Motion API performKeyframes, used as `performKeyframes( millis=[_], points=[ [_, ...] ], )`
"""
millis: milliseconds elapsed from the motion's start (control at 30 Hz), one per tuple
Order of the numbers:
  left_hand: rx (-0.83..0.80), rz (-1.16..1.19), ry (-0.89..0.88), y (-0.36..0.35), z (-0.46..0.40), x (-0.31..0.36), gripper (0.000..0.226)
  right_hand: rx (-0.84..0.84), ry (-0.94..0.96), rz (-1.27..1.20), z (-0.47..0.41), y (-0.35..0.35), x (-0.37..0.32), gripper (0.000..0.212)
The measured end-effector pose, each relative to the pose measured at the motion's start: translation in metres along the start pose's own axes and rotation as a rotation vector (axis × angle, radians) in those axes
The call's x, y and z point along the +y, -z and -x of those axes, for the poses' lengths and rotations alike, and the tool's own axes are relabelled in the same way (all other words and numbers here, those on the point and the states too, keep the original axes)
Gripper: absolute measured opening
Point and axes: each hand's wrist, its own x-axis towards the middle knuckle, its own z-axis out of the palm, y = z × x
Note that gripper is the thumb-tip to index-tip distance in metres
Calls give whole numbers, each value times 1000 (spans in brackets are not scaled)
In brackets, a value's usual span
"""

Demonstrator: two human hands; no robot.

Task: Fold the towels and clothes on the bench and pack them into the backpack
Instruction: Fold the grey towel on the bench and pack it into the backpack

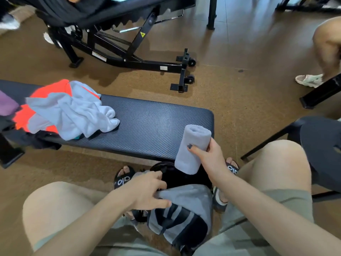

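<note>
Fingers of our right hand [212, 159] wrap the rolled towel [192, 148], tilted over the backpack [184, 209] mouth beside the bench [147, 126] right end; our left hand [147, 191] grips the backpack's rim.

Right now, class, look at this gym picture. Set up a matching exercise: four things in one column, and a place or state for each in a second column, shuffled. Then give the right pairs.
Things
1. rolled towel
2. backpack
3. white towel
4. left hand

Places or states
A. crumpled on the bench, over an orange garment
B. on the floor between the person's knees, mouth open
C. gripped by the right hand above the bag's opening
D. holding the bag's grey edge

Pairs: 1-C, 2-B, 3-A, 4-D
</note>
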Motion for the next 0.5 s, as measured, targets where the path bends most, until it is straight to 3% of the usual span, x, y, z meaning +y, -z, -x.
performKeyframes(
  millis=[67,167,233,367,500],
  points=[
    [43,-103,-81,-7,15,2,37,-36,53,8,16,-10,8,54],
    [62,-80,-170,-19,30,6,31,-203,82,126,40,-29,31,49],
    [88,-57,-199,-24,36,8,27,-374,111,441,48,-38,47,36],
    [122,3,-170,-30,49,6,19,-708,191,1429,37,-33,74,29],
    [172,19,-163,-33,50,12,19,-637,126,1708,20,-32,97,63]
  ],
)
